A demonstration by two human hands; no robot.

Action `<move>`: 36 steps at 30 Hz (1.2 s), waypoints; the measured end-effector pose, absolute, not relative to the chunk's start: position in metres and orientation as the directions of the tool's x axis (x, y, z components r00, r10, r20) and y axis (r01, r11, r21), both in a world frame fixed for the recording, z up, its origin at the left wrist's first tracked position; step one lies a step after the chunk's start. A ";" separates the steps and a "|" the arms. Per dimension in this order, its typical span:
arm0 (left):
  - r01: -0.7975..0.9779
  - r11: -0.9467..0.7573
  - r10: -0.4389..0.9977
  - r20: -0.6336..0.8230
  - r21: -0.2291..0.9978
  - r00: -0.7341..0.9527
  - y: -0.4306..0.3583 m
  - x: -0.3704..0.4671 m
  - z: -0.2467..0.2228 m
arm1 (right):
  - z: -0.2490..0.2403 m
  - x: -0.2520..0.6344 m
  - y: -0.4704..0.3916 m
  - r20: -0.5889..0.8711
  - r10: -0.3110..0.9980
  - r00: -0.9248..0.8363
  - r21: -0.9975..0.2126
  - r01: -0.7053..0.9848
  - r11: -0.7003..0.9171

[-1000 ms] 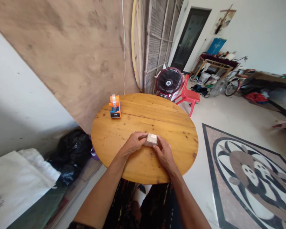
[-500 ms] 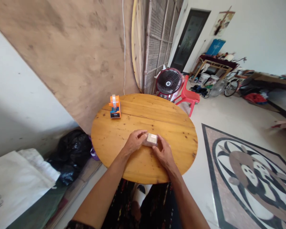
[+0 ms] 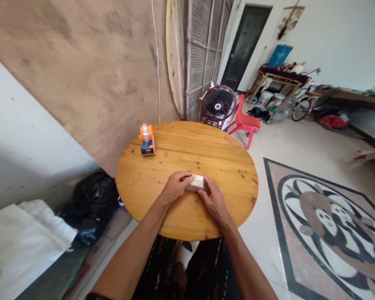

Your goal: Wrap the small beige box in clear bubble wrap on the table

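A small box with a pale label on top [image 3: 197, 181] rests on the round wooden table [image 3: 187, 143], near its front half. My left hand [image 3: 176, 186] grips the box's left end, fingers along the far side and thumb near the top edge. At the right end, my right hand [image 3: 213, 197] holds it between thumb and fingers. An orange and blue tape dispenser [image 3: 148, 140] with a roll of clear tape stands at the table's back left, apart from both hands.
Behind the table stand a dark red fan [image 3: 218, 106] and a red plastic chair [image 3: 245, 121]. Black plastic bags [image 3: 95, 196] and a white sack [image 3: 28, 237] lie left of the table. A wooden board leans against the wall.
The view has shifted slightly, so the table and dispenser appear a little further left. Both hands keep their hold on the box, with almost no movement.
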State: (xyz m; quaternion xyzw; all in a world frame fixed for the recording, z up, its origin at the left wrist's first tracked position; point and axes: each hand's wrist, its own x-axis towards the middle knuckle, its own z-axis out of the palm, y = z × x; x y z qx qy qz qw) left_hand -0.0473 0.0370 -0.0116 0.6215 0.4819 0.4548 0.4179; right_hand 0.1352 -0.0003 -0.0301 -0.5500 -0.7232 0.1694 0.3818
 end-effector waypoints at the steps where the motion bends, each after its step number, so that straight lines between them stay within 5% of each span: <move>1: 0.215 -0.181 0.980 0.156 0.960 0.126 0.037 -0.047 -0.011 | -0.029 0.135 0.000 0.366 0.925 -0.103 -0.665 0.666 0.338; 36: 0.260 -0.190 0.982 0.187 0.947 0.035 0.039 -0.041 -0.018 | -0.019 0.143 -0.015 0.345 0.939 0.015 -0.704 0.665 0.248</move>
